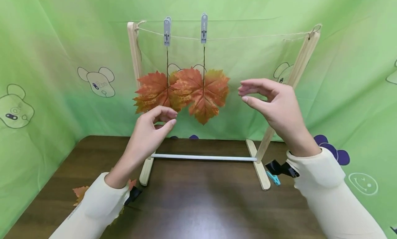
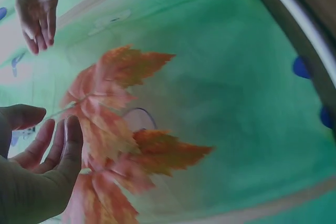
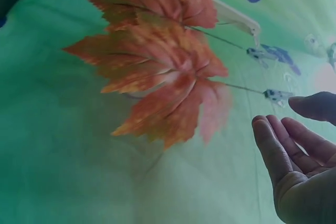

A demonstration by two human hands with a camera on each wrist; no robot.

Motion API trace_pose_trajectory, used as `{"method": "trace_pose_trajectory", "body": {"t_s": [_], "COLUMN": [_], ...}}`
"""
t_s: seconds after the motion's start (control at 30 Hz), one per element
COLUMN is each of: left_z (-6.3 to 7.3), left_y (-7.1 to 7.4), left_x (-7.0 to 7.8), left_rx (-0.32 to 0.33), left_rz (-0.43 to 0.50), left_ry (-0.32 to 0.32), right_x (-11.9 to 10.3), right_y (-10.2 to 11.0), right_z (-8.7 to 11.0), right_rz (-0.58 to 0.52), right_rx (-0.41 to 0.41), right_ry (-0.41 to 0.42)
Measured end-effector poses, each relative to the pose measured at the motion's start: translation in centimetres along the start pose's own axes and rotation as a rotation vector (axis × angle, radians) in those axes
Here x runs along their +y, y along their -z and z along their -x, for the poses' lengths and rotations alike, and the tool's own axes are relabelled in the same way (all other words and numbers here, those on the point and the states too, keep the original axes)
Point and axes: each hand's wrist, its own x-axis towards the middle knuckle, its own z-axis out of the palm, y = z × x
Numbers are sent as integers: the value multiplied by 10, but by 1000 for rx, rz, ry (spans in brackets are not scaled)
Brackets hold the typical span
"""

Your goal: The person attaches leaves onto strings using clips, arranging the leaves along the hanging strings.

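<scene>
Head view: no readable writing.

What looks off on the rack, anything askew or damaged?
Nothing damaged. The two leaves overlap on the string, and a spare leaf sits on the table under the left sleeve. Both hands hold nothing.

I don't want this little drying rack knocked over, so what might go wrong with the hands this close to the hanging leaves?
The left hand sits just below the left leaf; a tug might pull its stem out of the grey clip. The string looks thin and the wooden frame light, so a bump from the right hand may tip it.
</scene>
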Motion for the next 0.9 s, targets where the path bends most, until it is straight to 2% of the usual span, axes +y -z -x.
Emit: {"method": "trace_pose_trajectory", "body": {"t_s": [0.23,0.33,0.5,0.7,0.9], "left_z": [16,24,40,57,71], "left_y": [13,20,31,38,42], "left_x": [-25,-35,-51,-71,-88], "left_rx": [-90,-129,-210,-324,-382], "left_rz": [-95,-148,-243,-259,-242], "left_ry": [73,91,105,140,198], "right_x": [18,27,40,55,71], "right_y": [12,16,22,29,38], "right_z": [27,37,53,76,95], "right_rz": [117,151,159,206,249], "right_rx": [-27,-58,-107,-134,-158], "right_ry": [-98,-115,-145,-216,-288]}}
